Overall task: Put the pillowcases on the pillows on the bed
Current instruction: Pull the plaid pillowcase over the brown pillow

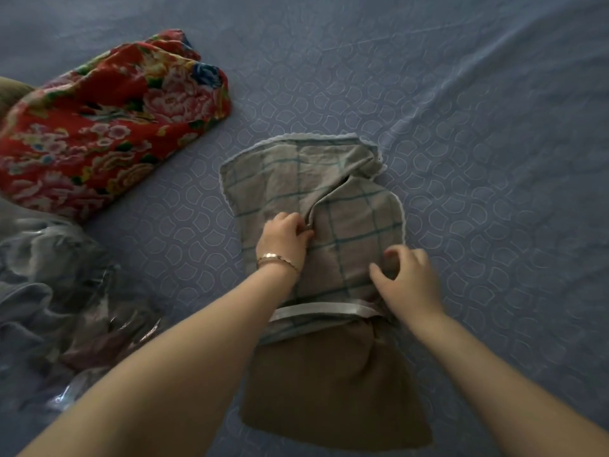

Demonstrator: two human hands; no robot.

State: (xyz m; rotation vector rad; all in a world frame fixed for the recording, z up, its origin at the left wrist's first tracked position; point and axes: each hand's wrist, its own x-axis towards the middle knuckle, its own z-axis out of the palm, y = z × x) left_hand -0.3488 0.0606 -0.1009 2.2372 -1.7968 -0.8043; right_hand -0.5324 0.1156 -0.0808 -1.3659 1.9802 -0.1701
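A grey checked pillowcase [346,206] with a pale lace edge lies on the blue bed, drawn partway over a brown pillow [333,387] whose near end sticks out bare. My left hand [285,240], with a bracelet at the wrist, pinches a fold of the pillowcase near its middle. On the case's right side, my right hand [408,275] has curled fingers on the cloth, thumb raised. A pale band marks the case's open end [323,310] across the pillow.
A red floral pillow [108,127] lies at the left on the quilted blue bedspread [494,159]. Crumpled clear plastic wrapping and bluish cloth [56,291] are heaped at the near left.
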